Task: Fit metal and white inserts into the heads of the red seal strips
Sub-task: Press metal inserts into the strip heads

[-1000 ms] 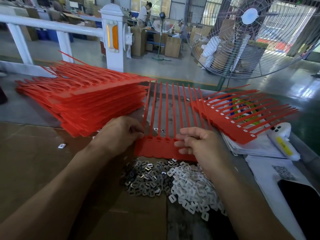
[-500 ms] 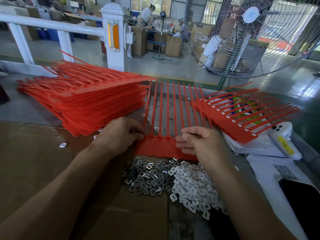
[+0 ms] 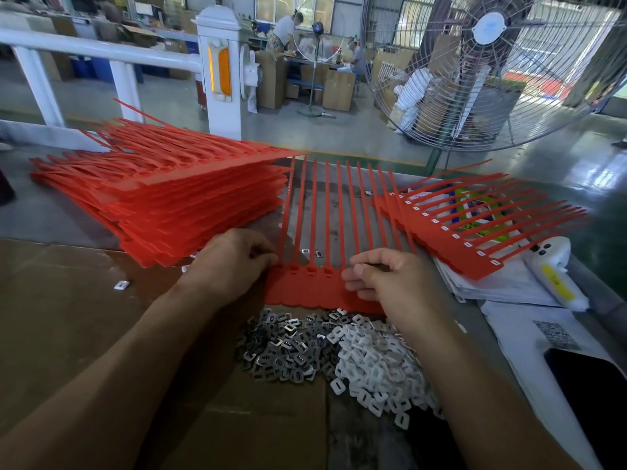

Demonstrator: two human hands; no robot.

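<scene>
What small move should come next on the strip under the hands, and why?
Probably the right hand drops back to the metal inserts to take one: the visible heads of the red strip look unfilled, while the strip at right shows white inserts seated.

A red seal strip sheet is laid flat on the bench, tails pointing away. The left hand is set with curled fingers at its left head end; the right hand is curled over the right heads. Whether an insert is pinched cannot be told. Metal inserts and white inserts are heaped just beside each other, nearside. A red strip stack is seen left, a finished sheet right, a fan behind.
</scene>
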